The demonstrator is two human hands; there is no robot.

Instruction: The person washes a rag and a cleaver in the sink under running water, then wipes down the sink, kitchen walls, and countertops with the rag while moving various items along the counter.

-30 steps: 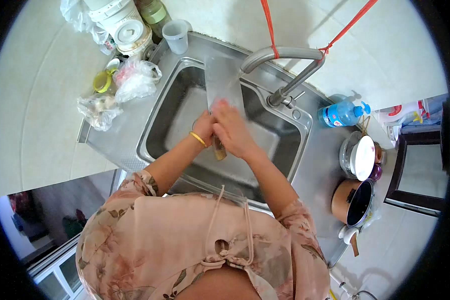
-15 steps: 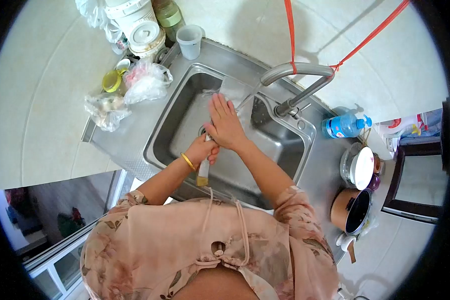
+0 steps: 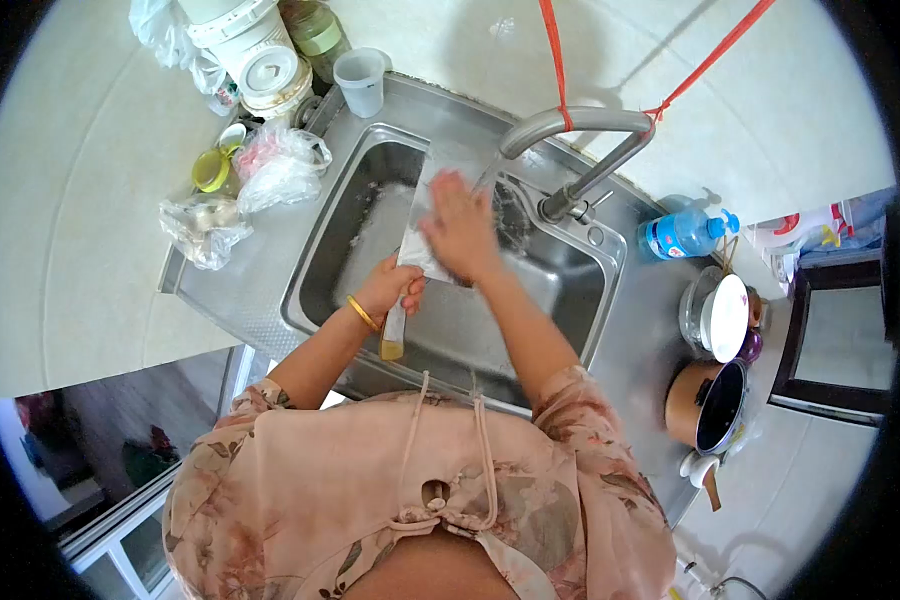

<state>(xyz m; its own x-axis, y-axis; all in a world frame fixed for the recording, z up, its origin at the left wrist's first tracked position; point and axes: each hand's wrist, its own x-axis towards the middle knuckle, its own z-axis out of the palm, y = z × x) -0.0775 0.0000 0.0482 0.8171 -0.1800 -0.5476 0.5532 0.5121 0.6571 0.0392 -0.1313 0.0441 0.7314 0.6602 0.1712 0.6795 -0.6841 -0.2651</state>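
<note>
A cleaver (image 3: 418,240) with a wide, shiny blade is held over the sink (image 3: 292,290). My left hand (image 3: 390,288), with a yellow bangle at the wrist, is closed around its handle, whose yellowish end (image 3: 392,350) sticks out toward me. My right hand (image 3: 462,230) lies flat over the blade with fingers stretched, slightly blurred by motion; it covers part of the blade. Water runs from the faucet (image 3: 590,120) just beyond my right fingers and splashes in the basin.
Red cords hold up the faucet. On the left counter are plastic bags (image 3: 285,168), a clear cup (image 3: 360,84) and white buckets (image 3: 238,48). To the right stand a blue soap bottle (image 3: 680,234), stacked bowls (image 3: 724,318) and a pot (image 3: 705,405).
The blade now shows face-up more broadly beneath my right hand. My right palm has shifted off the handle area onto the blade. The view has moved slightly.
</note>
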